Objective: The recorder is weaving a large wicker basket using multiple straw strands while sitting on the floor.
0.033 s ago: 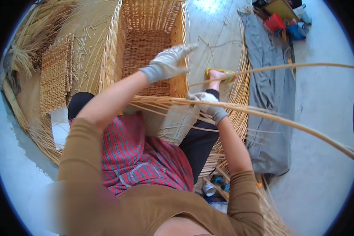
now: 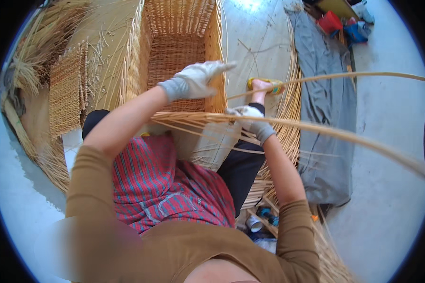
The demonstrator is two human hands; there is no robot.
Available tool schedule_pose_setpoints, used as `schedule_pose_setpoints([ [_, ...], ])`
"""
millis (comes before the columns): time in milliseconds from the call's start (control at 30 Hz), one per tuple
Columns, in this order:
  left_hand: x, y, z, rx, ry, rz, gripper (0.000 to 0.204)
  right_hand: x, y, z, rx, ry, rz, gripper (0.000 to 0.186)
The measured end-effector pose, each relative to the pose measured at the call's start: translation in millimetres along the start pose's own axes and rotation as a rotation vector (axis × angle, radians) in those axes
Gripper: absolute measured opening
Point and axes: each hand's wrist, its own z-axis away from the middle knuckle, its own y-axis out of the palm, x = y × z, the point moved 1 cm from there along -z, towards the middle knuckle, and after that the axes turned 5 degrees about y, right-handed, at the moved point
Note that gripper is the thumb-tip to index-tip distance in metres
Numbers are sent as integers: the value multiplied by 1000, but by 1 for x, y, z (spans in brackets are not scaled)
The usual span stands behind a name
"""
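A large rectangular wicker basket (image 2: pixel 133 56) stands open in front of me, its near rim by my knees. My left hand (image 2: pixel 193 79), in a white glove with a grey cuff, hovers over the basket's near right part, fingers stretched out and holding nothing. At the near right corner my right hand (image 2: pixel 249 115), gloved too, is closed around a long wicker rod (image 2: pixel 326 129) that runs off to the right. A second long rod (image 2: pixel 344 76) leaves the same corner higher up. Several thin loose ends (image 2: pixel 198 130) stick out below the near rim. The right fingertips are partly hidden.
A woven wicker panel (image 2: pixel 66 94) and bundled stalks (image 2: pixel 38 42) lie at the left. To the right, a rod bundle (image 2: pixel 288 113) lies beside a grey cloth (image 2: pixel 328 118). Red and blue items (image 2: pixel 330 23) sit at the far right. A white cup (image 2: pixel 254 223) is near my right elbow.
My left hand has shifted a little left and down, fingers still extended. The lower long rod has swung slightly upward and is blurred. My right hand stays at the corner.
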Motion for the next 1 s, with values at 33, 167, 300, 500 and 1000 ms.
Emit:
schedule_pose_setpoints([
  [33,-7,-9,22,291,89,65,95,-1,-3,-3,10,30,113,45],
  [167,-3,23,51,384,203,80,103,-9,-9,-17,-170,-36,263,33],
  [300,-14,36,53,418,56,289,106,11,-19,-1,-130,-164,312,28],
  [500,-7,43,57,347,175,196,70,59,-58,32,65,-336,-13,55],
  [1000,3,55,62,230,244,285,47,-40,-64,67,-161,-269,-771,6],
])
